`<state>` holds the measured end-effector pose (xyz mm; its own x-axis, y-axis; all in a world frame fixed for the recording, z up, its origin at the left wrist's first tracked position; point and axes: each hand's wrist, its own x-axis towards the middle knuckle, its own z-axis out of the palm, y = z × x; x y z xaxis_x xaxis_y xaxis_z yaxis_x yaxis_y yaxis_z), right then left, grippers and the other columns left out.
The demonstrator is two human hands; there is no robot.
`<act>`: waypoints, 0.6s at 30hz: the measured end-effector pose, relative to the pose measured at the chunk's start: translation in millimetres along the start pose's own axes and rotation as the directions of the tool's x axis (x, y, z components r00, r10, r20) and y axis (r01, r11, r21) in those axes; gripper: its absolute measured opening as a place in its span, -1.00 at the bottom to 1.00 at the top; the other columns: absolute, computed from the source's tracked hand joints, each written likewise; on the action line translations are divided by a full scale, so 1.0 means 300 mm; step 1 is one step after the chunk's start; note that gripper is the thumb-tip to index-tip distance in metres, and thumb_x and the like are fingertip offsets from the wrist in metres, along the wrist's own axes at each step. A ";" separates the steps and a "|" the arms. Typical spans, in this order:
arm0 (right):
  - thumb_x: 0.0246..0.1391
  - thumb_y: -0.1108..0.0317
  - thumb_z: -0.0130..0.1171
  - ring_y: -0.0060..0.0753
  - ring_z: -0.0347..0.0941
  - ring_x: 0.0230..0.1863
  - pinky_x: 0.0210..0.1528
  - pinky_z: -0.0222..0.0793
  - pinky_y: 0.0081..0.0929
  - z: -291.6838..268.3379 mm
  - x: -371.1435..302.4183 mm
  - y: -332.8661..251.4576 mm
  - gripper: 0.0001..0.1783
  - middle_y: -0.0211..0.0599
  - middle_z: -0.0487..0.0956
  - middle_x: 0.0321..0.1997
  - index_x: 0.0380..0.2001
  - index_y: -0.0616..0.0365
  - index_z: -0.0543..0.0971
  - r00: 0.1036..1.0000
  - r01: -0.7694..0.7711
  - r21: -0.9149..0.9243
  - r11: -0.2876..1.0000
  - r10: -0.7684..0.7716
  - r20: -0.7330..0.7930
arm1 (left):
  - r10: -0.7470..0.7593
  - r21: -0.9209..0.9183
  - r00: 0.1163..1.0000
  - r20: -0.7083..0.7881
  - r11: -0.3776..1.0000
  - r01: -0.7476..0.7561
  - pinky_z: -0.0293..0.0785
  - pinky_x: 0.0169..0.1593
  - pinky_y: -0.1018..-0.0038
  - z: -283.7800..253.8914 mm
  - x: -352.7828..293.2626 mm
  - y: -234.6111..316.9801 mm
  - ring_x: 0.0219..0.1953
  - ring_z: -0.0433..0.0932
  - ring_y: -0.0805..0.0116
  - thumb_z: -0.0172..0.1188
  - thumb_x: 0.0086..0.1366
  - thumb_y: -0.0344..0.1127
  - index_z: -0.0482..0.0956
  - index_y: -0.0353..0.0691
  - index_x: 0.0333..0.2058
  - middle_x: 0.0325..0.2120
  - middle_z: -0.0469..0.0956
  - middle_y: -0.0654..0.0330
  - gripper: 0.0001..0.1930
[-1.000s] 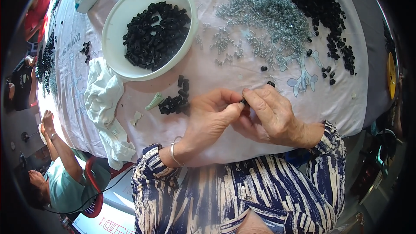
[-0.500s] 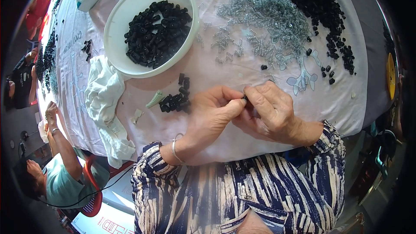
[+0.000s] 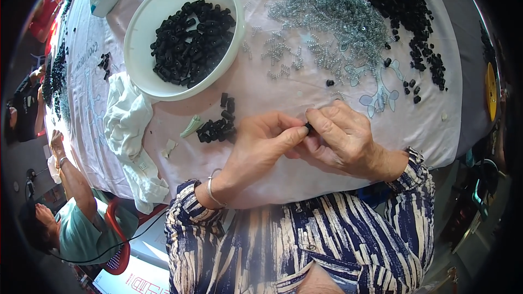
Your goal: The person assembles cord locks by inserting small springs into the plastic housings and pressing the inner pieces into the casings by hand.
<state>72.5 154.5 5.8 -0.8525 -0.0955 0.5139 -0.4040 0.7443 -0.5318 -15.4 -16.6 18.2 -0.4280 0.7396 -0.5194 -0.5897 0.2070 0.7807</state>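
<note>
Just right of the frame's centre, a small black part [image 3: 309, 126] is pinched between the left hand [image 3: 264, 140] and the right hand [image 3: 344, 140], mostly hidden by both. Loose black pieces [image 3: 213, 130] are gathered beside the left hand; springs [image 3: 340, 16] are heaped at upper right.

A red chair [image 3: 126, 250] stands near the cloth-covered table [image 3: 427, 125].

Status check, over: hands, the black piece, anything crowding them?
Left hand and right hand together, pinching small black piece. Piece mostly hidden by fingers. Bunched black pieces close on left hand's left; metal springs farther out.
</note>
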 end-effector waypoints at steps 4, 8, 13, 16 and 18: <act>-0.28 0.52 0.34 -0.31 0.39 -0.55 -0.57 0.36 -0.44 -0.007 0.004 -0.007 -0.62 -0.24 0.42 -0.52 -0.31 0.39 0.48 1.000 -0.006 0.006 1.000 0.006 0.006 | 0.017 -0.014 1.000 0.009 1.000 -0.017 0.51 -0.31 0.61 -0.004 -0.001 -0.009 -0.35 0.56 0.49 0.17 0.29 -0.35 0.52 -0.43 -0.20 -0.36 0.61 0.13 -0.77; -0.27 0.50 0.35 -0.29 0.44 -0.53 -0.55 0.40 -0.44 -0.011 0.003 -0.010 -0.60 -0.21 0.45 -0.51 -0.29 0.43 0.47 1.000 0.002 -0.002 1.000 -0.002 0.028 | 0.028 -0.017 1.000 0.005 0.999 -0.028 0.52 -0.29 0.60 0.003 -0.005 -0.003 -0.33 0.57 0.47 0.15 0.30 -0.37 0.51 -0.44 -0.21 -0.36 0.61 0.12 -0.79; -0.24 0.49 0.34 -0.30 0.44 -0.55 -0.56 0.39 -0.45 0.000 -0.009 -0.005 -0.60 -0.21 0.45 -0.52 -0.29 0.45 0.46 0.999 0.038 -0.034 0.999 -0.037 0.010 | 0.044 -0.016 0.999 0.016 0.999 -0.043 0.54 -0.27 0.58 0.003 -0.004 -0.008 -0.32 0.58 0.45 0.14 0.31 -0.38 0.51 -0.45 -0.21 -0.36 0.61 0.11 -0.80; -0.24 0.49 0.33 -0.31 0.44 -0.55 -0.57 0.38 -0.46 0.003 -0.009 -0.003 -0.61 -0.21 0.45 -0.52 -0.29 0.45 0.46 0.996 0.086 -0.071 0.994 -0.085 0.017 | 0.078 -0.026 0.996 0.038 0.997 -0.077 0.54 -0.27 0.58 -0.002 -0.004 -0.017 -0.33 0.58 0.44 0.14 0.31 -0.38 0.51 -0.45 -0.22 -0.36 0.61 0.10 -0.80; -0.24 0.49 0.32 -0.32 0.42 -0.57 -0.59 0.37 -0.47 0.004 -0.005 -0.003 -0.61 -0.22 0.44 -0.54 -0.30 0.45 0.46 0.996 0.093 -0.048 0.995 -0.093 -0.003 | 0.074 -0.013 0.997 0.029 0.997 -0.074 0.54 -0.27 0.58 0.000 -0.007 -0.013 -0.33 0.58 0.44 0.13 0.31 -0.38 0.51 -0.46 -0.22 -0.37 0.60 0.10 -0.79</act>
<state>73.6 153.1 4.7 -0.8105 -0.1625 0.5628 -0.4648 0.7631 -0.4491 -12.2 -19.0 16.3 -0.4508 0.7709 -0.4500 -0.5655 0.1434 0.8122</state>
